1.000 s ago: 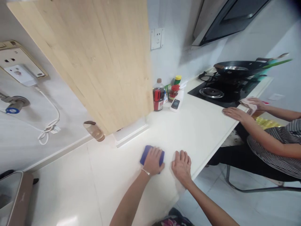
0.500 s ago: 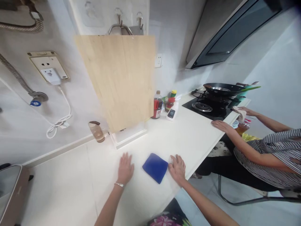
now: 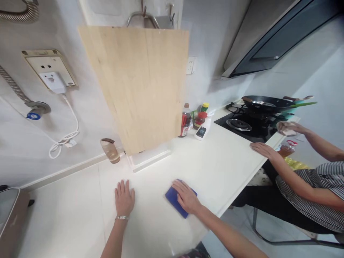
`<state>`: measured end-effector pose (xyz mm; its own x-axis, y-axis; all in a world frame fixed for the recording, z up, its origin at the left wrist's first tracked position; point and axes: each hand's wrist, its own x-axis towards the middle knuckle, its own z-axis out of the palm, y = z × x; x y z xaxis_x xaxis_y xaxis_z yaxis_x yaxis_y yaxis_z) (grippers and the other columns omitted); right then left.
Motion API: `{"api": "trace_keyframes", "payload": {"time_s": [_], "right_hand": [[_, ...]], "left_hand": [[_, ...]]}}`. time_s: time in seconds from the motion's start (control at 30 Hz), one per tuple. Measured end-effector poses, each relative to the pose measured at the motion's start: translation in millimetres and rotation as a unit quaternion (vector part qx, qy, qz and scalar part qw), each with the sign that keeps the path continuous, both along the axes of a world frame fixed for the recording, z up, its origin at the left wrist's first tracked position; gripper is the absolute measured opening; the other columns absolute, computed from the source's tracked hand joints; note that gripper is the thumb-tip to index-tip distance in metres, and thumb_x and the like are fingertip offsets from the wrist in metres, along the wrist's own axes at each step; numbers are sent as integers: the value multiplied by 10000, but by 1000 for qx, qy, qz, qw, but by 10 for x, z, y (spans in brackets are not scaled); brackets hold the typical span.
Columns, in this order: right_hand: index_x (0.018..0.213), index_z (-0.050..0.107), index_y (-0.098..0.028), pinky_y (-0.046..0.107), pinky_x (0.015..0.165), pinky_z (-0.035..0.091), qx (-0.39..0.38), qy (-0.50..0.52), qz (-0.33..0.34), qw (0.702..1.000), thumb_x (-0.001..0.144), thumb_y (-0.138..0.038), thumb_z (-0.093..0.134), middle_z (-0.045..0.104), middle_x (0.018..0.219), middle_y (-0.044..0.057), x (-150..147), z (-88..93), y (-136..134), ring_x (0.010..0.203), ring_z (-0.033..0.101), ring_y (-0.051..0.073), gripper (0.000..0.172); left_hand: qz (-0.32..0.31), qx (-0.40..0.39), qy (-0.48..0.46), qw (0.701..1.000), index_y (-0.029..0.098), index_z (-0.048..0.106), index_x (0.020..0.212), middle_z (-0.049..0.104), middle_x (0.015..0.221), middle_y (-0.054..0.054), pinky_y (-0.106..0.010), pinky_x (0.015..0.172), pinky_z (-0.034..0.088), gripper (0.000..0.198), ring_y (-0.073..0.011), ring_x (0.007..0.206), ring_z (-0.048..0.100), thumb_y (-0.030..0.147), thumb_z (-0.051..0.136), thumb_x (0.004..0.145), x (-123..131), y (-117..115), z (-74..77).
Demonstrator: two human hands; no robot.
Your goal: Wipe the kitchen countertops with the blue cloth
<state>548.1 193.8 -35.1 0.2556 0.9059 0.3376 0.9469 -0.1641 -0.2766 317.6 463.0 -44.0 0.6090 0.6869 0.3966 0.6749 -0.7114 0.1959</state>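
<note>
A folded blue cloth (image 3: 173,199) lies on the white countertop (image 3: 150,215) in front of me. My right hand (image 3: 186,196) rests on top of it, fingers stretched out over the cloth and palm down, without gripping it. To the left, my left hand (image 3: 124,198) lies flat on the bare counter with its fingers spread, apart from the cloth and holding nothing. A bracelet circles that wrist.
A large wooden board (image 3: 139,86) leans upright at the back. Left of it stands a cup (image 3: 110,150); right of it, several bottles (image 3: 185,122). A wok (image 3: 268,103) sits on the stove (image 3: 242,125). At right, a person (image 3: 303,190) holds a pale cloth (image 3: 286,128).
My right hand has moved left from the cloth's edge onto its top. My left hand has shifted left along the counter. The other person's hand with the pale cloth has lifted slightly.
</note>
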Motion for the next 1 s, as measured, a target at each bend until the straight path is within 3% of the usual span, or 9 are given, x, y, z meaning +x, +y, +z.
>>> {"api": "trace_keyframes", "payload": {"time_s": [0.13,0.27,0.37,0.47,0.63,0.8,0.9,1.0], "right_hand": [[1382,532,-167,443,1200,306,-18,-19,-137,990,912,-215,368,541,1438,87,579,-70,-75,1395,410,188,501],[1333,548,-102,465,1170,307,-11,-23,-298,954,922,-226,320,560,1393,143,1183,-40,2,1363,427,236,487],[1340,523,-56,524,1148,293,-6,-20,-370,929,912,-221,306,541,1389,198,1423,-17,214,1362,406,286,508],[1379,481,-24,590,1133,265,-8,-11,-422,906,896,-217,301,515,1399,242,1463,-21,550,1380,373,333,550],[1416,438,31,656,1117,229,-35,10,-428,903,878,-209,306,471,1427,302,1146,-49,1268,1415,327,391,604],[1403,432,90,719,1097,166,-71,24,-350,934,870,-188,316,435,1434,357,341,-23,1883,1412,324,444,612],[1445,432,2,699,1122,154,-78,30,-275,958,858,-217,387,458,1460,282,-242,37,2055,1422,329,418,628],[1465,410,-10,611,1189,137,-84,39,-151,984,884,-251,406,393,1529,228,-711,124,1992,1471,262,364,629]], "left_hand": [[-5,13,1,1000,50,499,1416,419,1510,-263,-615,1152,302,563,-389,1460,295,366,303,993,-15,-29,58],[-15,19,-4,1000,44,487,1422,388,1527,-269,-624,1149,302,559,-399,1471,264,359,317,993,-11,-43,87],[-14,13,-7,1000,78,459,1447,379,1546,-237,-616,1156,301,551,-372,1488,235,352,320,990,-2,-44,86],[-7,0,-5,1000,96,451,1453,377,1556,-212,-605,1169,286,545,-357,1495,221,349,324,988,10,-46,100],[-1,-25,1,1000,94,464,1444,364,1567,-199,-584,1190,258,537,-347,1498,218,339,342,982,23,-60,136],[2,-23,8,1000,88,472,1437,384,1554,-209,-584,1182,268,531,-357,1490,237,333,344,983,15,-76,129],[7,-15,14,1000,77,475,1435,381,1550,-224,-586,1179,271,531,-371,1480,257,327,345,985,6,-74,113],[8,-11,19,1000,80,491,1425,401,1538,-224,-577,1171,293,512,-367,1466,293,284,331,983,-5,-55,107]]}}
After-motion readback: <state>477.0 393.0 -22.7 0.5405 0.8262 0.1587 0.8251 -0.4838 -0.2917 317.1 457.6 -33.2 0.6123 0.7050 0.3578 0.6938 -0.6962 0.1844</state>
